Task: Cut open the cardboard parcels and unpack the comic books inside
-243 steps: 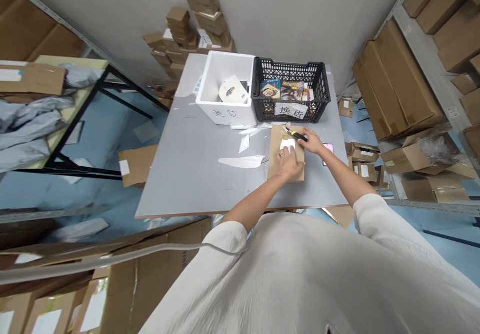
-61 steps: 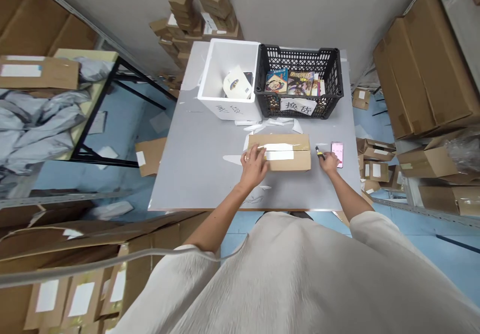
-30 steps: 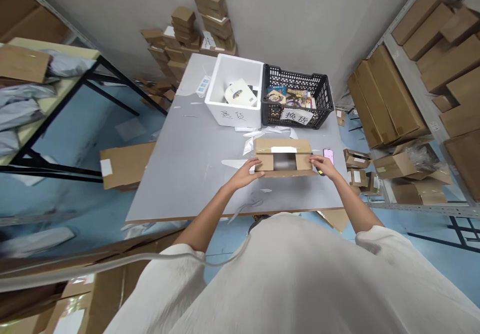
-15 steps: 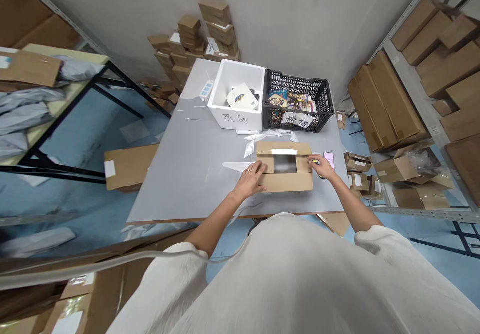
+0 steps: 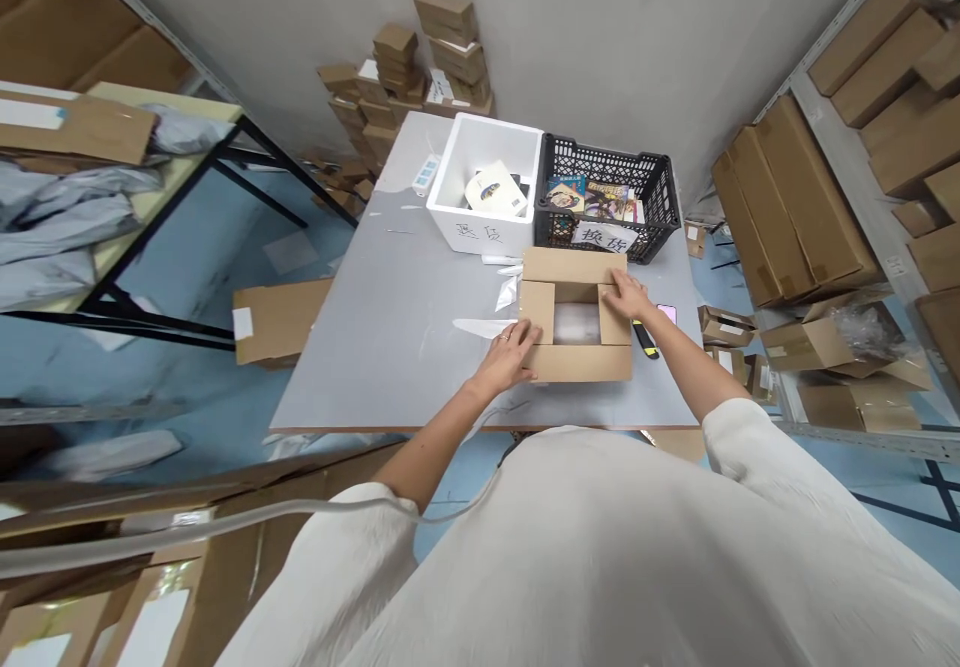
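A small brown cardboard box [image 5: 576,363] is on the grey table in front of me, its flaps spread and its middle open. Through the opening a pale, greyish surface shows; I cannot tell what it is. My left hand [image 5: 511,353] grips the left side, fingers over the left flap and thumb near the front corner. At the far right corner, my right hand [image 5: 628,297] has its fingers on the right flap beside the far flap. A black and yellow utility knife [image 5: 645,340] lies to the right of the box, close to a phone [image 5: 666,314] partly behind my right forearm.
Behind the box stand a white foam bin [image 5: 480,231] and a black plastic crate [image 5: 660,217] with books. White paper scraps [image 5: 480,328] and a power strip [image 5: 426,175] lie on the table [image 5: 375,347]. Stacked cartons [image 5: 450,47] line the wall; loaded shelves are at right.
The box's far flap has swung outward, away from me, uncovering more of the opening. My right hand has moved from the right side to the far right corner. The view has shifted slightly.
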{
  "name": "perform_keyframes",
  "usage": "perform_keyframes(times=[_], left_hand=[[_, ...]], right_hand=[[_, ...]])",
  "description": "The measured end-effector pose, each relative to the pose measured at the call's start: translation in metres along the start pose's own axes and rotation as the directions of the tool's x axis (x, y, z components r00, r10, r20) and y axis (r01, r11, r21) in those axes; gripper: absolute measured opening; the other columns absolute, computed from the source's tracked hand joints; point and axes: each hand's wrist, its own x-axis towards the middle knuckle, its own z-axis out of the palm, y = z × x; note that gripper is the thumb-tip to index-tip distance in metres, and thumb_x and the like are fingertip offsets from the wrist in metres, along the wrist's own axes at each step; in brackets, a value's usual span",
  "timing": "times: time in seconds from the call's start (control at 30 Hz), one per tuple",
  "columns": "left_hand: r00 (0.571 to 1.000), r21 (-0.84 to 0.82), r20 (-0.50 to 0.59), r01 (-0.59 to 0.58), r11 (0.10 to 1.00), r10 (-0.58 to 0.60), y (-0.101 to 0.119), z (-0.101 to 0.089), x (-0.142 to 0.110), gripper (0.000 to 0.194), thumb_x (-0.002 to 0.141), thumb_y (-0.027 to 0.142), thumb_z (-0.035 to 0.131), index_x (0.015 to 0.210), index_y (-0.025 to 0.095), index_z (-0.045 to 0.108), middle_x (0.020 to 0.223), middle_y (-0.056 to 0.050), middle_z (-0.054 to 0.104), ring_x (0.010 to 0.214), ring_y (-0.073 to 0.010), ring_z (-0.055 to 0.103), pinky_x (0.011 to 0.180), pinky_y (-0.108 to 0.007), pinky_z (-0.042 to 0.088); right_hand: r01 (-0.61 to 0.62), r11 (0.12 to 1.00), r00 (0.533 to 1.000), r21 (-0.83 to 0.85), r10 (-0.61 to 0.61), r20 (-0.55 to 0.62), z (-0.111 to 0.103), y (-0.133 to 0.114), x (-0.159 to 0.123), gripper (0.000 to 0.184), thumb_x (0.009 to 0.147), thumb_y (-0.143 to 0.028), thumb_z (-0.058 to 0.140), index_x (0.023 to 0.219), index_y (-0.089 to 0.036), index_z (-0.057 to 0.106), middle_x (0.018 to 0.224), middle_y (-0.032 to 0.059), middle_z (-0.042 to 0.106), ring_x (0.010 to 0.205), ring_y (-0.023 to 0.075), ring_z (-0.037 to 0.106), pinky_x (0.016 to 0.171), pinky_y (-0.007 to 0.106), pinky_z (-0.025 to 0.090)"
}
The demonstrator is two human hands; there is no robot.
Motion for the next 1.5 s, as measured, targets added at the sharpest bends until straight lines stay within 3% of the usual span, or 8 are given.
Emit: perform_keyframes(times=[0.27,0.43,0.63,0.9,1.07,1.2,1.33,1.5], left_hand=[[0.976,0.167,0.16,-0.171,0.971,0.145,0.025,-0.006,0.024,0.113,0.08,0.022,0.085,0.181,0.032,0.035,0.189,-0.02,0.034,0.176,-0.0459,0.027,0.14,-0.074,0.018],[0.949,0.137,0.154,-0.297,0.945,0.276,0.036,-0.004,0.039,0.093,0.088,0.022,0.077,0.175,0.036,0.049,0.174,-0.016,0.057,0.173,-0.0432,0.036,0.141,-0.077,0.013],[0.982,0.236,0.042,-0.189,0.953,0.184,0.035,-0.025,0.016,0.111,0.079,0.027,0.092,0.179,0.033,0.044,0.179,-0.019,0.05,0.176,-0.049,0.027,0.142,-0.077,0.0],[0.966,0.247,-0.224,0.185,0.951,-0.129,0.012,-0.034,-0.014,0.129,0.082,0.055,0.095,0.184,0.013,0.029,0.181,-0.035,0.038,0.176,-0.0573,0.017,0.135,-0.086,-0.003],[0.944,0.189,0.101,0.292,0.938,-0.314,-0.009,-0.038,0.013,0.138,0.078,0.068,0.094,0.184,0.015,0.024,0.178,-0.037,0.041,0.167,-0.0569,0.04,0.135,-0.073,0.029],[0.875,0.245,0.334,0.278,0.929,-0.35,-0.008,-0.05,0.046,0.165,0.067,0.074,0.1,0.188,0.024,0.0,0.193,-0.031,0.006,0.166,-0.0582,0.04,0.128,-0.057,0.046],[0.842,0.262,0.44,0.213,0.941,-0.313,-0.007,-0.061,0.071,0.18,0.057,0.088,0.099,0.187,0.03,-0.011,0.192,-0.025,-0.019,0.161,-0.0617,0.047,0.125,-0.059,0.049],[0.889,0.316,0.393,0.111,0.942,-0.237,-0.011,-0.067,0.086,0.176,0.058,0.095,0.093,0.188,0.03,-0.008,0.192,-0.023,-0.022,0.159,-0.0625,0.048,0.125,-0.062,0.048]], right_hand=[[-0.092,0.996,0.995,0.004,0.092,0.041,0.025,-0.011,0.008,0.108,0.097,-0.077,0.069,0.184,-0.025,0.031,0.192,0.0178,0.028,0.174,0.0464,0.023,0.135,0.074,0.027],[-0.098,0.995,0.995,0.019,0.097,0.034,0.031,-0.01,0.011,0.108,0.096,-0.069,0.075,0.184,-0.027,0.03,0.193,0.0172,0.024,0.175,0.0462,0.02,0.135,0.075,0.027],[-0.074,0.997,0.997,0.021,0.073,0.038,0.026,-0.006,0.009,0.103,0.098,-0.064,0.073,0.184,-0.027,0.03,0.192,0.0159,0.027,0.174,0.0467,0.024,0.134,0.073,0.031],[-0.059,0.998,0.997,-0.03,0.06,0.043,0.019,-0.006,0.006,0.101,0.099,-0.066,0.072,0.183,-0.026,0.033,0.192,0.0153,0.028,0.171,0.0465,0.027,0.133,0.068,0.034],[-0.049,0.997,0.998,-0.058,0.052,0.046,0.015,-0.008,0.002,0.101,0.1,-0.066,0.069,0.184,-0.026,0.031,0.192,0.0155,0.028,0.172,0.0463,0.026,0.134,0.069,0.034],[-0.058,0.997,0.996,-0.05,0.061,0.063,0.012,-0.008,0.0,0.102,0.1,-0.067,0.067,0.185,-0.025,0.029,0.193,0.0154,0.025,0.174,0.0454,0.023,0.135,0.068,0.034],[-0.057,0.998,0.996,-0.01,0.058,0.07,0.008,-0.005,-0.002,0.1,0.1,-0.063,0.067,0.184,-0.024,0.031,0.193,0.0144,0.027,0.176,0.0441,0.024,0.136,0.068,0.034],[0.006,0.982,1.0,0.191,-0.004,-0.012,0.003,0.009,-0.013,0.089,0.1,-0.056,0.065,0.178,-0.021,0.045,0.186,0.0152,0.042,0.172,0.0409,0.037,0.14,0.064,0.033]])
